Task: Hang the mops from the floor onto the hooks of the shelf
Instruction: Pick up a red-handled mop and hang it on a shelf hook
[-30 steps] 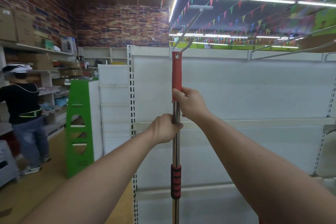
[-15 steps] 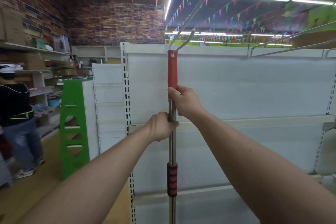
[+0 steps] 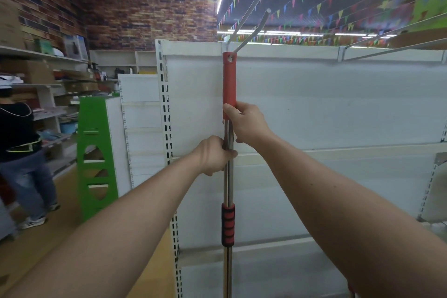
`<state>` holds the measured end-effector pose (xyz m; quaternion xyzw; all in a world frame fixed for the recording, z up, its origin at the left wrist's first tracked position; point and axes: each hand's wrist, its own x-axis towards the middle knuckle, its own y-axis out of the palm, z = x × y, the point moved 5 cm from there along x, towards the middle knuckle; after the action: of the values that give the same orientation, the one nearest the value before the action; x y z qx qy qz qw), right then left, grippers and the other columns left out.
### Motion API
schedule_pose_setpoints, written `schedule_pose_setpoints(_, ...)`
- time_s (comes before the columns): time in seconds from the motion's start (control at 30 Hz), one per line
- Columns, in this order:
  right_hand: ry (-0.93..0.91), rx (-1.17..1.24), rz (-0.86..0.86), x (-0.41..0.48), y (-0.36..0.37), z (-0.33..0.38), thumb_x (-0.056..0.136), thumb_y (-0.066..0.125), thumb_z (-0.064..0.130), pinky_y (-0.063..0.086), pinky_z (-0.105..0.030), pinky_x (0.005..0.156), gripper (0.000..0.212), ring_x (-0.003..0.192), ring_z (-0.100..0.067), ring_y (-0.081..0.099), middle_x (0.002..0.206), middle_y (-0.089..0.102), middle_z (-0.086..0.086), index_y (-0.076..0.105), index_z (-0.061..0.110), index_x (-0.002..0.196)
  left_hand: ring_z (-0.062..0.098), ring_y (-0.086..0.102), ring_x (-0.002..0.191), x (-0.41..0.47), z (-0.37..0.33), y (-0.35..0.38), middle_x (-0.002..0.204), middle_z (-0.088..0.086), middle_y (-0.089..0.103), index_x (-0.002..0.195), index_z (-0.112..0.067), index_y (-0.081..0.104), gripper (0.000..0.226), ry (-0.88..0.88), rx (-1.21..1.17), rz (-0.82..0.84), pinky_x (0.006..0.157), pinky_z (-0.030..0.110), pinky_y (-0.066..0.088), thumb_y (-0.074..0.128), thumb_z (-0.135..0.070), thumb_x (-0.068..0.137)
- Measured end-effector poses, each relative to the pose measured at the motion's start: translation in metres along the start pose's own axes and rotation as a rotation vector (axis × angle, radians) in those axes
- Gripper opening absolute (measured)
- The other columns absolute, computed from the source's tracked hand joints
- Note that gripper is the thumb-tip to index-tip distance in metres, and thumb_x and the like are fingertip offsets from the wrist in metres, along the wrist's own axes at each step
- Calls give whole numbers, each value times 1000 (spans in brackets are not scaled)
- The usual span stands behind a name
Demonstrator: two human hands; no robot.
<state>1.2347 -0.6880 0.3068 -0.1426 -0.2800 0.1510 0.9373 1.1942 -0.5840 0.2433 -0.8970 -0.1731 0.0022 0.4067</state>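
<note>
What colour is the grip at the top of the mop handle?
The top grip is red; head view shows it.

Both bare forearms are stretched forward and upward from the lower corners and are brought together at the middle. The left hand [image 3: 214, 155] is wrapped in a fist around the upright silver metal mop pole with red grips [image 3: 228, 184], its back turned toward the camera. The right hand [image 3: 248, 123] is closed just above it, at the foot of the upper red grip, with the thumb pressed against that grip.
</note>
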Motion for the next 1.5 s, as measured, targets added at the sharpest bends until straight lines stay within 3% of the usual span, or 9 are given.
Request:
schedule_pose_setpoints(0.3,-14,-27,-26,2,2,-5,105,50,40,62,-52,82,27,66,-16,59,91,73,-5,65,19,97,36,74,95,4,6,1,105,20,74,110,-1,65,36,42,-20,-27,70,47,62,60,-34,97)
schedule_pose_setpoints(0.47,-3,-25,-24,0,3,-7,105,49,41,61,-46,80,29,65,-14,58,86,70,2,66,19,100,36,72,90,1,9,2,94,17,75,98,-2,70,38,91,-1,-91,79,47,61,61,-39,95)
schedule_pose_setpoints(0.7,31,-46,-36,-5,4,-12,104,49,41,54,-40,73,34,71,-16,60,98,76,-9,70,14,99,34,70,86,-1,12,5,89,16,76,88,-4,73,37,121,-9,-151,78,40,55,63,-40,94)
schedule_pose_setpoints(0.87,83,-48,-36,-13,6,-17,104,51,41,58,-48,87,28,75,-19,58,74,60,1,69,19,101,31,65,77,-1,14,7,79,10,71,71,-13,65,35,138,-21,-157,61,32,45,63,-38,94)
schedule_pose_setpoints(1.03,136,-97,-61,-21,9,-25,103,50,40,56,-44,75,39,79,-27,63,84,62,-6,73,8,103,29,60,75,-6,15,10,74,4,65,63,-23,56,35,182,-48,-180,57,29,37,61,-37,95)
schedule_pose_setpoints(1.17,187,-130,-61,-28,13,-41,102,51,42,49,-37,71,50,92,-43,70,86,67,-14,70,-4,109,27,57,74,-8,23,19,69,-5,60,68,-26,53,29,218,-66,-192,53,25,35,61,-32,95)
schedule_pose_setpoints(1.3,213,-132,-65,-41,14,-49,103,54,40,61,-43,85,37,95,-25,75,106,76,-6,72,15,124,21,57,83,-14,35,32,84,-9,60,96,-28,57,4,257,-122,-228,66,29,40,61,-27,95)
schedule_pose_setpoints(1.4,232,-130,-65,-50,11,-53,103,57,39,59,-36,74,34,93,-23,76,108,77,-4,73,14,118,20,63,91,-18,42,37,93,-11,62,112,-26,60,20,265,-218,-261,78,33,51,63,-23,93)
schedule_pose_setpoints(1.5,270,-136,-61,-62,9,-61,102,60,38,62,-43,79,33,93,-25,77,110,76,-6,72,12,120,22,67,96,-22,49,42,98,-8,65,115,-23,59,25,266,-295,-288,86,38,56,66,-21,91)
